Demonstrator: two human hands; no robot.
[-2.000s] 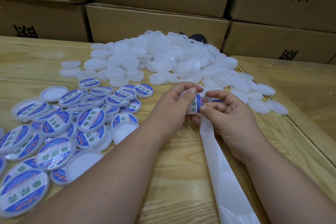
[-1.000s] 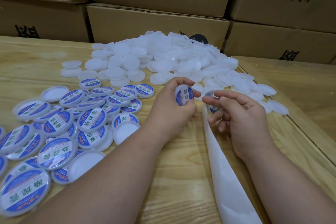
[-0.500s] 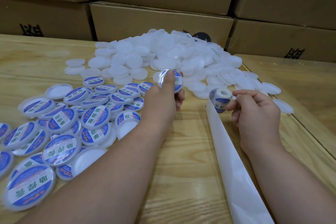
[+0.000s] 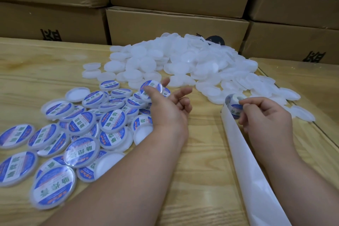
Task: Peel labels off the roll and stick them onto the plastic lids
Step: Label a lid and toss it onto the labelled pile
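The left hand (image 4: pixel 165 104) pinches a labelled lid (image 4: pixel 151 88) over the finished pile (image 4: pixel 77 134). The right hand (image 4: pixel 264 115) grips the label roll (image 4: pixel 233 105). Bare lids (image 4: pixel 183 60) lie just beyond both hands, nearer the left.

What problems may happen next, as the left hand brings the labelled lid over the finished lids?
1. The labelled lid sits loosely at the left hand's fingertips, so it may drop or roll away.
2. The long backing strip trails toward the table edge and may snag the right hand holding the label roll.
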